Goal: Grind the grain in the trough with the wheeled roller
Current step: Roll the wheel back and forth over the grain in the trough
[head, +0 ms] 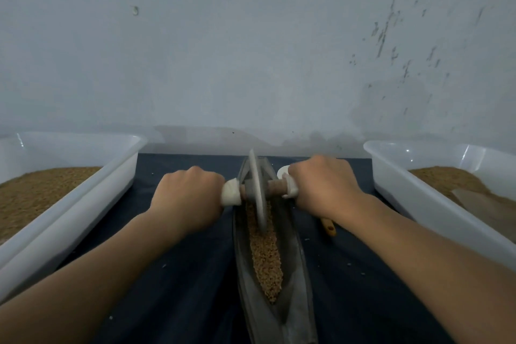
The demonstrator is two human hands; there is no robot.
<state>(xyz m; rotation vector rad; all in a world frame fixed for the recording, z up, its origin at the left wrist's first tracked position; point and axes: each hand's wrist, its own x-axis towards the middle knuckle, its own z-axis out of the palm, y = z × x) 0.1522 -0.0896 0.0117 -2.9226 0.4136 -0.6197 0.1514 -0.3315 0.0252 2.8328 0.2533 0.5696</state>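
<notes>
Gripping the wheeled roller (256, 190) by its axle, left hand (187, 198) and right hand (324, 186) curled tight, we ride the trough's (293, 301) far end; uneven pressure could tip it, spilling grain (265, 257).

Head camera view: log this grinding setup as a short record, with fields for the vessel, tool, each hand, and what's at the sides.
vessel: trough lying lengthwise on dark cloth, grain along its bottom
tool: wheeled roller upright in the far half
left: left hand grips the left handle
right: right hand grips the right handle
sides: left white tub and right white tub, brown grain in both
</notes>
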